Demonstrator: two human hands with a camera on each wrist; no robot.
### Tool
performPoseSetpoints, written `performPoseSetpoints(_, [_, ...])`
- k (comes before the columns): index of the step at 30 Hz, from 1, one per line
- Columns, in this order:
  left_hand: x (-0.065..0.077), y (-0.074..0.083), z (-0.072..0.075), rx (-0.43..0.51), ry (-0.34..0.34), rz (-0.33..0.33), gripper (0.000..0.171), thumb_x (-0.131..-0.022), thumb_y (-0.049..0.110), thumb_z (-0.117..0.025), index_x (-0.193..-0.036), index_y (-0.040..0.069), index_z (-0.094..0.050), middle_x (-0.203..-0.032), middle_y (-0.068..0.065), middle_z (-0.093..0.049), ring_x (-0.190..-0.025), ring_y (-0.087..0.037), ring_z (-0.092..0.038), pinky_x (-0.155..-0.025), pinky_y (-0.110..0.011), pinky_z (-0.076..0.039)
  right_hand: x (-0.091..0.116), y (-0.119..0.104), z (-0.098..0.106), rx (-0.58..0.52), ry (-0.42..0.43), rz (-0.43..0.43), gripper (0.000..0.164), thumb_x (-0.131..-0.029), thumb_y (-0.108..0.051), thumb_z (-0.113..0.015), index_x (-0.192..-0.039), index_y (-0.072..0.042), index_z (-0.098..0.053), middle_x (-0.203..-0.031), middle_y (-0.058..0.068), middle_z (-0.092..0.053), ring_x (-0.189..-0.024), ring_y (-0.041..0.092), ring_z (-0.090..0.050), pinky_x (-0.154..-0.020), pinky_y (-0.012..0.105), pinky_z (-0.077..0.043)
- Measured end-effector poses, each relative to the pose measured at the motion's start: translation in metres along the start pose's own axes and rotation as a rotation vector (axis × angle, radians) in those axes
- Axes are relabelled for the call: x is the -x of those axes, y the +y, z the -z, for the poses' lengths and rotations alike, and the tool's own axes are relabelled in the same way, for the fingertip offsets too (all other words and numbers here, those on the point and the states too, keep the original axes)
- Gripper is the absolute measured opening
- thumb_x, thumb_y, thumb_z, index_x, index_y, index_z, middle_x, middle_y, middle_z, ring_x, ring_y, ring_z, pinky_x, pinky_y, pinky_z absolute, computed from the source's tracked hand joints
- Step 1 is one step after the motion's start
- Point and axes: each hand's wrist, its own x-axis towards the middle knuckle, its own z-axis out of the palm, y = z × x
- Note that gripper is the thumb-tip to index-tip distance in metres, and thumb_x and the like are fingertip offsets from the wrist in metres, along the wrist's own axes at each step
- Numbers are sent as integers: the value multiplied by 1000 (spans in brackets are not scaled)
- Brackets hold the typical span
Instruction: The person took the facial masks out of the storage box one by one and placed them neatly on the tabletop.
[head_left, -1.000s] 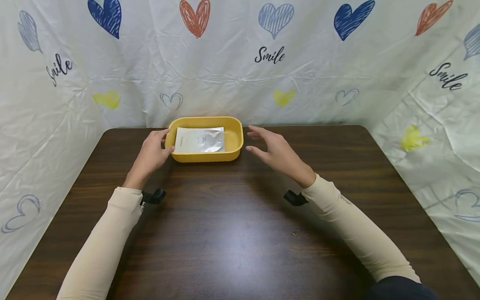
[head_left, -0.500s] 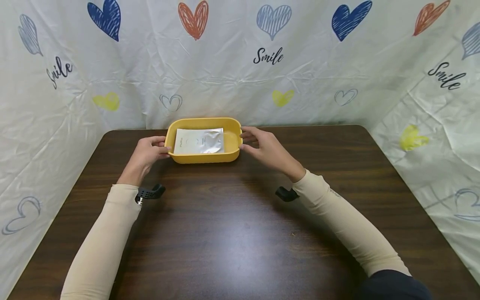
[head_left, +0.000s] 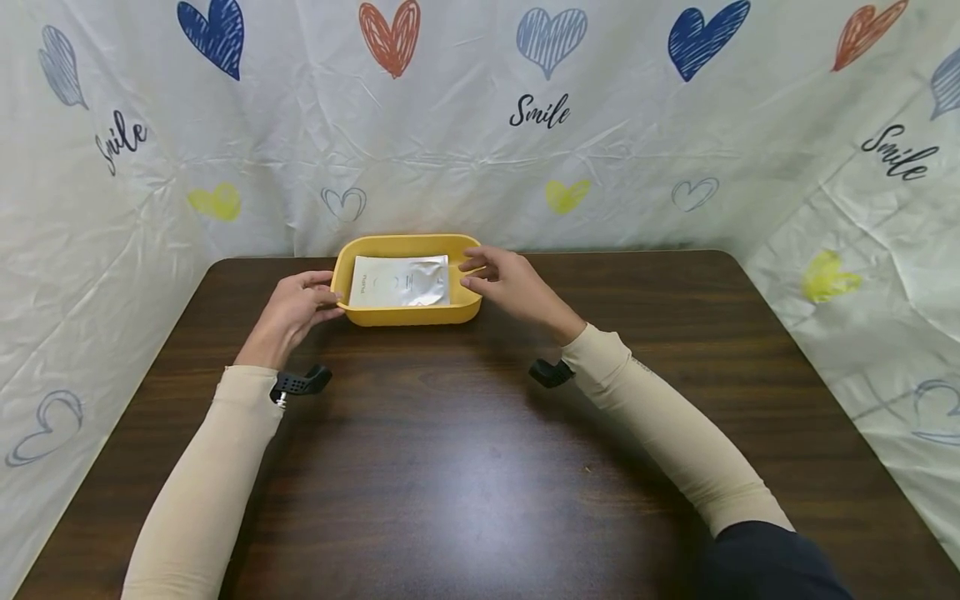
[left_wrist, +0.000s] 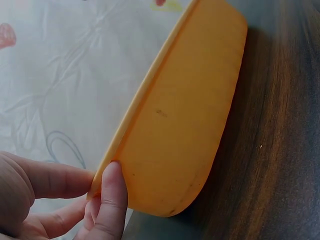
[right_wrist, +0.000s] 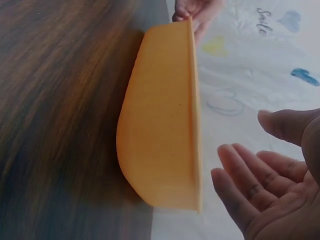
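1. Packet (head_left: 400, 281), pale at its left end and shiny silver at its right, lies flat inside the yellow tray (head_left: 412, 317), with a strip of the tray's floor showing to its right.
2. Tray and packet are at the far edge of the desk (head_left: 480, 467), left of that edge's middle, the tray's long side running along it.
3. Left hand (head_left: 291, 310) pinches the tray's rim (right_wrist: 195, 125) at its left end. A light, steady pinch looks best here: enough to stop sliding, too little to tip the tray.
4. Right hand (head_left: 513, 282) hovers over the tray's right end, thumb and fingers spread and holding nothing; the right wrist view shows it apart from the rim. Lowering it gently, wrist clear of the wall, would suit. Flat, slick foil probably offers little purchase, so a loose edge should serve better than pressing from above.
5. Cream sleeves (head_left: 202, 475) cover both forearms, and white cloth (head_left: 450, 142) printed with hearts hangs beyond the desk's far edge.
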Motion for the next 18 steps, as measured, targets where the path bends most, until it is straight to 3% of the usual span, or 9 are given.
performPoseSetpoints(11, [0, 0, 1, -3, -8, -1, 62, -98, -2, -59, -155, 1, -36, -132, -18, -51, -106, -24, -60, -82, -23, -61, -31, 10, -14, -164, -59, 29, 54, -99, -16, -68, -148, -4, -49, -138, 13, -62, -123, 24, -62, -102, 34, -54])
performPoseSetpoints(18, [-1, 2, 0, 4, 1, 11, 61, -97, -1, -60, -155, 2, -38, -133, -18, -52, -105, -24, -60, -82, -24, -61, -47, 11, -20, -201, -62, 16, 53, -98, -7, -66, -148, -3, -48, -141, 15, -58, -130, 32, -57, -106, 36, -51])
